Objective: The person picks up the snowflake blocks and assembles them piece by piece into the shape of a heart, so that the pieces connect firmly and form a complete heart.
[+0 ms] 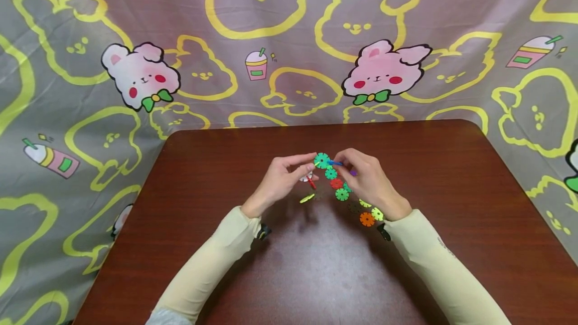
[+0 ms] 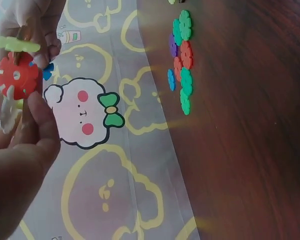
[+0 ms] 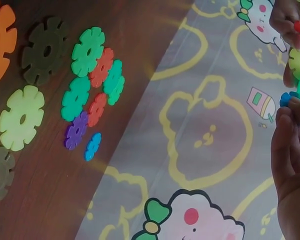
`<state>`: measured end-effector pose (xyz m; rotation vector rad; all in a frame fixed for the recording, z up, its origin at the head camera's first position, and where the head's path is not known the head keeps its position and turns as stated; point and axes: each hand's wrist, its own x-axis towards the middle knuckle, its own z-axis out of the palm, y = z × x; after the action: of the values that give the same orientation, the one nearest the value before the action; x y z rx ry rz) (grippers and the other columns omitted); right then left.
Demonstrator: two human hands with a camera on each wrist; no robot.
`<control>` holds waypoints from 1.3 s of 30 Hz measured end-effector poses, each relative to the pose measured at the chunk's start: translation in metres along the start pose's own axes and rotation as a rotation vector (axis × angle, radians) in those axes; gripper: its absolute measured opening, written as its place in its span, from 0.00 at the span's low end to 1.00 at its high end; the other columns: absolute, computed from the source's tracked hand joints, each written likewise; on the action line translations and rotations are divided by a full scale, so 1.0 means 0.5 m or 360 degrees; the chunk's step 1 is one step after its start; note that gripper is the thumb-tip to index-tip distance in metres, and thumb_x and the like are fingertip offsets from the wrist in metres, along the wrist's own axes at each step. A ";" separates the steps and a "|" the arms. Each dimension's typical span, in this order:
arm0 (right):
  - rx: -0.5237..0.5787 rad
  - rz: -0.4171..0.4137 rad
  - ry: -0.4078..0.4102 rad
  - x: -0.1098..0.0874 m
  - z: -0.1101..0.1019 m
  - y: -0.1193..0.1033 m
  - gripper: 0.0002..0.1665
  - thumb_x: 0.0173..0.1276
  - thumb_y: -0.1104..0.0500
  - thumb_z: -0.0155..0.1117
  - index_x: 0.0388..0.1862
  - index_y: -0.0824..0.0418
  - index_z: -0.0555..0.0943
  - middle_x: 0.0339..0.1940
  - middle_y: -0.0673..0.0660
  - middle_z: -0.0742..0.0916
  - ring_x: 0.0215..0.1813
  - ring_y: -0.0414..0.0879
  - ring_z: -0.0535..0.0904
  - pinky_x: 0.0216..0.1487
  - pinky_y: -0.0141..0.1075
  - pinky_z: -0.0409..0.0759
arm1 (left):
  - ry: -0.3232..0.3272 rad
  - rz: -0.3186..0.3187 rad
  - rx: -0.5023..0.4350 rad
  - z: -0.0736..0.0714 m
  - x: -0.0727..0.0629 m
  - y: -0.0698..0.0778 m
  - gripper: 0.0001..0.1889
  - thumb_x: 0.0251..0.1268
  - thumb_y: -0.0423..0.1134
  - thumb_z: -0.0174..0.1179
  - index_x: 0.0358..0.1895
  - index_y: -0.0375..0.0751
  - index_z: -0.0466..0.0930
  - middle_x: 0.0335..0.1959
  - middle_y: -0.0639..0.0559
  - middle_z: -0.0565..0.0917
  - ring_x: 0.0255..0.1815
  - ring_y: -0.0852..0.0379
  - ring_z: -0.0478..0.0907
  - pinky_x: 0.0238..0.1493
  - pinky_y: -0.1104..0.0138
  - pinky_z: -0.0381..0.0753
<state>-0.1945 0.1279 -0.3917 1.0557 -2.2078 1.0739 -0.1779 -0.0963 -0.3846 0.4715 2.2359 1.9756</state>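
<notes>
My left hand (image 1: 285, 177) holds a joined cluster of plastic snowflake discs above the table. A green disc (image 1: 322, 160) stands at its fingertips, and below hang a white disc (image 2: 10, 111), a red disc (image 2: 18, 76) and a yellow disc (image 2: 15, 45). Opposite it, my right hand (image 1: 369, 175) pinches a blue snowflake disc (image 1: 335, 163) between thumb and fingers. The blue disc's edge is right at the green disc's edge, as the right wrist view also shows. Part of the blue disc is hidden by the right fingers.
Loose snowflake discs lie on the brown table (image 1: 289, 265) beneath and beside the right hand, among them an orange disc (image 1: 367, 219), a red disc (image 1: 336, 183), a purple disc (image 3: 77, 130) and a dark disc (image 3: 44, 51). A patterned cloth (image 1: 289, 54) hangs behind the table.
</notes>
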 end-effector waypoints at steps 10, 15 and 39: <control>-0.0034 -0.0080 0.0088 -0.006 0.009 -0.001 0.13 0.52 0.74 0.72 0.33 0.63 0.79 0.27 0.51 0.83 0.25 0.37 0.74 0.29 0.26 0.75 | -0.0092 -0.0049 -0.0047 -0.011 -0.004 0.002 0.21 0.64 0.33 0.61 0.60 0.35 0.77 0.41 0.28 0.84 0.43 0.44 0.86 0.44 0.70 0.82; -0.0002 -0.0140 0.0074 -0.008 0.008 -0.001 0.03 0.63 0.66 0.66 0.33 0.63 0.80 0.26 0.51 0.84 0.24 0.37 0.74 0.27 0.27 0.74 | -0.0115 -0.0089 -0.0127 -0.010 -0.004 0.002 0.21 0.63 0.32 0.62 0.60 0.34 0.77 0.40 0.31 0.85 0.45 0.33 0.83 0.43 0.70 0.83; 0.0039 0.0027 -0.0031 -0.007 -0.002 0.007 0.14 0.52 0.67 0.76 0.36 0.62 0.81 0.30 0.50 0.84 0.29 0.36 0.78 0.31 0.31 0.80 | -0.0101 -0.0128 -0.0141 -0.001 0.002 -0.009 0.20 0.63 0.29 0.62 0.58 0.36 0.74 0.45 0.39 0.84 0.39 0.50 0.87 0.41 0.63 0.83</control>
<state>-0.1949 0.1318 -0.3950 1.0636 -2.2279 1.1055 -0.1798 -0.0967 -0.3890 0.4210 2.0860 1.9807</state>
